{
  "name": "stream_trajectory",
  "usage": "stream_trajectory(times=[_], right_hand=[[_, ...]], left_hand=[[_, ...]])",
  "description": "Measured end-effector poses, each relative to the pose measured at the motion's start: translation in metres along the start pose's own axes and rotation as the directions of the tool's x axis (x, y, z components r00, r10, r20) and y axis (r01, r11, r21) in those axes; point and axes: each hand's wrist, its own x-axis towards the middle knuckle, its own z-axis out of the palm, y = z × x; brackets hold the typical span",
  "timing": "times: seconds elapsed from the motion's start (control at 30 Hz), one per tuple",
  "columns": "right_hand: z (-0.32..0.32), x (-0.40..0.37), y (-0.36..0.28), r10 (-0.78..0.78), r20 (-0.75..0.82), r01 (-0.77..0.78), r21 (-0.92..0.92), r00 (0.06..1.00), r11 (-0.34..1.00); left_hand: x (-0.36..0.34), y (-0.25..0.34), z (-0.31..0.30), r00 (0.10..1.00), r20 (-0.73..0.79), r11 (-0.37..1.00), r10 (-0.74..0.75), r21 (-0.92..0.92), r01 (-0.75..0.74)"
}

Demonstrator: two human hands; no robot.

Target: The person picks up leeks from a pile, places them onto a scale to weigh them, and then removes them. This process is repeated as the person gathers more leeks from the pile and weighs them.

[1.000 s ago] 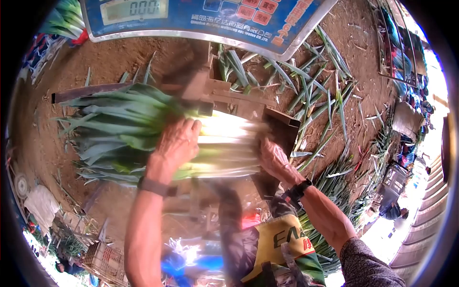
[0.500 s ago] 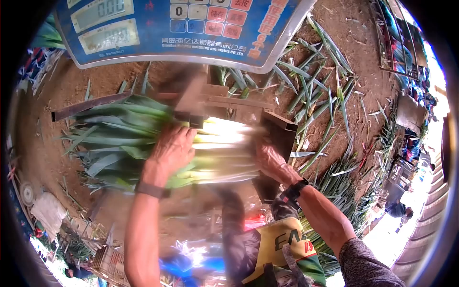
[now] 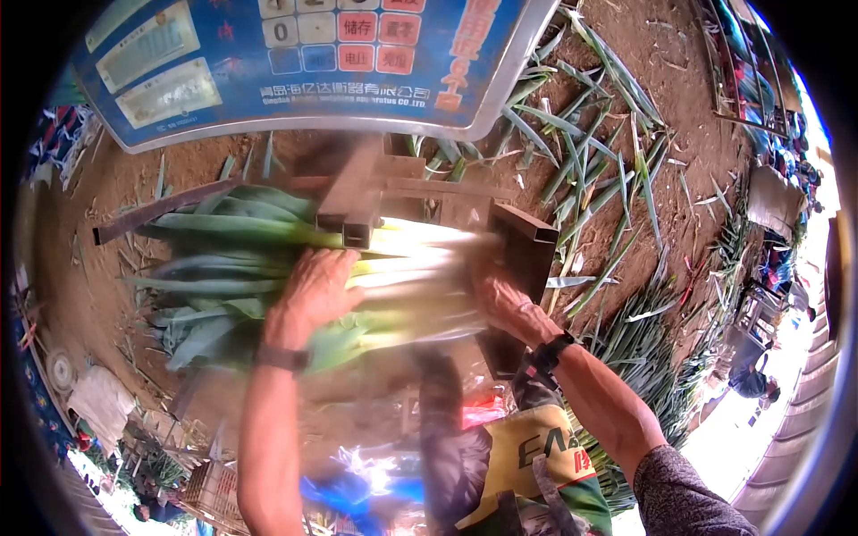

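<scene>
A bunch of leeks [image 3: 411, 281] lies crosswise under a metal frame [image 3: 349, 201], green leaves to the left and white stalks to the right. My left hand [image 3: 315, 290] is on top of the bunch where green turns pale, its fingers curled over the stalks and its thumb to the right. At the white ends of the leeks is my right hand [image 3: 508, 299], beside an upright metal plate [image 3: 527, 255]. Its fingertips are blurred and partly hidden, so their grip does not show.
A blue weighing scale display [image 3: 295, 67] stands beyond the frame. Loose leek leaves [image 3: 617, 143] litter the soil at right, with a larger leafy heap [image 3: 626, 348] nearer me. A wooden crate [image 3: 214, 491] is at lower left. A person [image 3: 751, 382] is far right.
The scale display sits lower and farther left in view. The leeks' green leaves have shifted and spread under my left hand. Both hands stay in nearly the same places on the bunch.
</scene>
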Motion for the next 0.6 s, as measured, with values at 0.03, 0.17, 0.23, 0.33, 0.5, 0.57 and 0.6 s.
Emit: stream_trajectory(times=[0.03,0.17,0.23,0.33,0.5,0.57,0.6], right_hand=[[-0.002,-0.001,-0.003,0.018,0.022,-0.018,0.014,1.0,1.0],[0.02,0.006,0.012,0.06,-0.139,-0.033,0.192,0.988,0.981],[0.027,0.012,0.021,0.054,-0.133,-0.034,0.149,0.99,0.988],[0.023,0.009,0.016,-0.015,-0.051,0.014,-0.006,0.999,1.0],[0.028,0.009,0.021,-0.119,-0.132,0.088,-0.221,0.984,0.971],[0.026,0.018,0.021,-0.159,-0.184,0.116,-0.225,0.97,0.967],[0.019,0.021,0.018,-0.165,-0.223,0.122,-0.195,0.961,0.973]], left_hand=[[-0.006,0.001,0.002,0.992,-0.105,0.998,0.067,0.013,-0.066],[-0.015,0.017,-0.001,0.935,-0.349,0.988,0.065,0.152,-0.012],[-0.011,0.02,-0.002,0.906,-0.414,0.975,0.087,0.222,0.008],[0.0,0.01,0.014,0.883,-0.451,0.967,0.131,0.255,-0.013],[-0.006,0.003,0.049,0.88,-0.47,0.96,0.064,0.269,0.074],[0.01,-0.01,0.057,0.816,-0.564,0.924,0.126,0.366,0.111],[0.018,-0.017,0.054,0.888,-0.459,0.984,-0.012,0.153,0.092]])
